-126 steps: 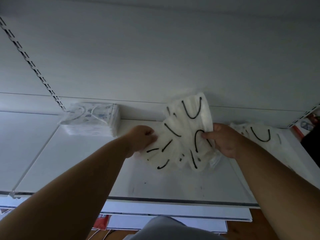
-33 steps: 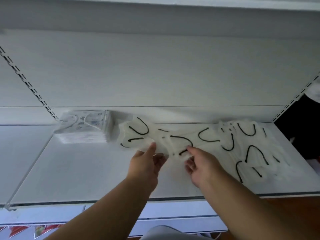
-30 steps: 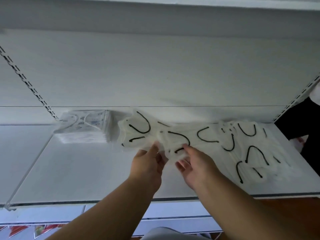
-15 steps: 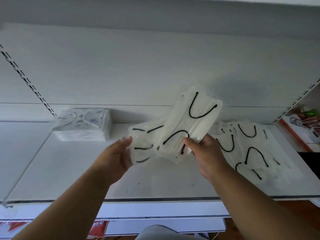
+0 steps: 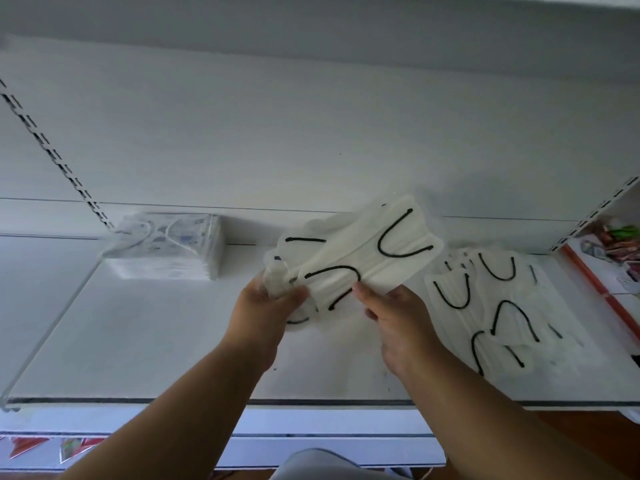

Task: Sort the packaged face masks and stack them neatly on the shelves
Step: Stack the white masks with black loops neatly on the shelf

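Shelf (image 5: 145, 348): bare surface at near left and centre, passable. Far left corner blocked by stacked mask packs (image 5: 166, 249). Right side covered by loose mask packs (image 5: 502, 317). Upper shelf (image 5: 311, 26) limits room above.

I saw a white shelf (image 5: 138, 348): neat mask stack (image 5: 166, 245) at back left, loose black-looped mask packs (image 5: 498, 306) spread flat on its right side.

White shelf (image 5: 145, 341) against a white back panel (image 5: 311, 140), dimly lit.
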Available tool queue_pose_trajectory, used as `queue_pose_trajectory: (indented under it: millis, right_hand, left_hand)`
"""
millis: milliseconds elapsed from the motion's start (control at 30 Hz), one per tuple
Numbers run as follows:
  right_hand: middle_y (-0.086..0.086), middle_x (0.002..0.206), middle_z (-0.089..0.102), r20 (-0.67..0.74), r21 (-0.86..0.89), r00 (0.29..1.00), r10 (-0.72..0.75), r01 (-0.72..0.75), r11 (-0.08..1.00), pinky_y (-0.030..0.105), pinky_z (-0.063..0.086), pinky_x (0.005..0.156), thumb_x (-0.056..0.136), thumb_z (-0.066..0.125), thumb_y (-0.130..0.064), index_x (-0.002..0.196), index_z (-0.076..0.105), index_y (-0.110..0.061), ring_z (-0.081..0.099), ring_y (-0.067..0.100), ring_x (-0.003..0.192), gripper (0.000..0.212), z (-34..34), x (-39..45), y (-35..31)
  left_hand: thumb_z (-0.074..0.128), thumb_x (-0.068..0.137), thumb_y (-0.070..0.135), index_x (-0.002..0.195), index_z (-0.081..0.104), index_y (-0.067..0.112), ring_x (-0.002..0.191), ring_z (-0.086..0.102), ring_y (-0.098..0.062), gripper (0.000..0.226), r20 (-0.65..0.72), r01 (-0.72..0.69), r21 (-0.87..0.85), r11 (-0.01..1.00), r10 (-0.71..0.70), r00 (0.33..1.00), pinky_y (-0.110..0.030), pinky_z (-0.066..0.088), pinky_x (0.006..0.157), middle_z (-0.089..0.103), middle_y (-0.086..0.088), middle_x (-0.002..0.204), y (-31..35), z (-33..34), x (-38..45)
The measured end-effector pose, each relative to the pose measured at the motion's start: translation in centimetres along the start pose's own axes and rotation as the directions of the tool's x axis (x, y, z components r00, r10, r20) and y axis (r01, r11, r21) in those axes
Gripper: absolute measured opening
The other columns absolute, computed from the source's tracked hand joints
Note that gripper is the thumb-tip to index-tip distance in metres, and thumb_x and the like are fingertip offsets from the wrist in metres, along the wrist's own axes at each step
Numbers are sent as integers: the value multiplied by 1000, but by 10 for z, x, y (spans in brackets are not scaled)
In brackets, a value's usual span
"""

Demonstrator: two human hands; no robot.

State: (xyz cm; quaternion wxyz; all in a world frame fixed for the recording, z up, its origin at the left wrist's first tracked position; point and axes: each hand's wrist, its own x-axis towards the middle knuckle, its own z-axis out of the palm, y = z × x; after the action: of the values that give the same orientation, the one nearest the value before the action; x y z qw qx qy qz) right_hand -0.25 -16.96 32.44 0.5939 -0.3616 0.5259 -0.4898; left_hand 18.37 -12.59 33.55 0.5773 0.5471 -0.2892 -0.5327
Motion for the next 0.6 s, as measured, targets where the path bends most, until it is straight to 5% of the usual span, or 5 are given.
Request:
queue_pose_trajectory:
  millis: [100, 267, 367, 500, 600]
  right_hand:
    - [-8, 64, 57, 7, 107, 999, -33, 32, 994, 37, 45, 82, 59, 91, -29, 63, 50, -25, 57, 14, 77, 42, -10, 9, -10]
    - [-11, 77, 65, 110, 193, 993, -41, 19, 981, 38, 43, 90, 43, 96, -48, 91, 70, -26, 59, 10, 84, 59, -36, 21, -25]
    - [-8, 92, 60, 173, 166, 985, 3, -33, 986, 40, 43, 92, 27, 98, -51, 119, 58, -3, 57, 10, 85, 112, -42, 22, -21]
    - [13, 118, 63, 229, -55, 971, 74, -63, 997, 37, 45, 99, 50, 95, -37, 140, 45, -15, 60, 24, 113, 105, -41, 17, -15]
    - [6, 116, 72, 290, -193, 956, 51, 6, 981, 47, 46, 105, 66, 89, -29, 129, 59, -11, 67, 22, 112, 73, -43, 17, -8]
  left_hand:
    - [71, 85, -3, 105, 70, 3, 95, 72, -34, 21, -19, -92, 82, 992, 94, 995, -43, 58, 86, 75, -18, 98, 9, -13, 11]
    - [68, 86, -8, 100, 72, 13, 90, 74, -20, 26, 48, -148, 153, 977, 142, 989, -29, 58, 80, 78, -5, 94, 14, -33, 15]
    - [75, 80, -6, 87, 76, 21, 84, 72, -18, 28, 75, -115, 172, 978, 104, 992, -31, 54, 79, 76, -2, 85, 7, -40, 15]
    - [83, 62, 8, 95, 70, 12, 86, 71, -27, 35, 136, -46, 252, 967, 12, 991, -41, 59, 82, 75, -7, 86, -1, -43, 11]
    - [85, 68, 8, 105, 69, 9, 97, 71, -39, 40, 115, -20, 304, 952, -15, 993, -60, 54, 94, 76, -15, 99, -3, -43, 9]
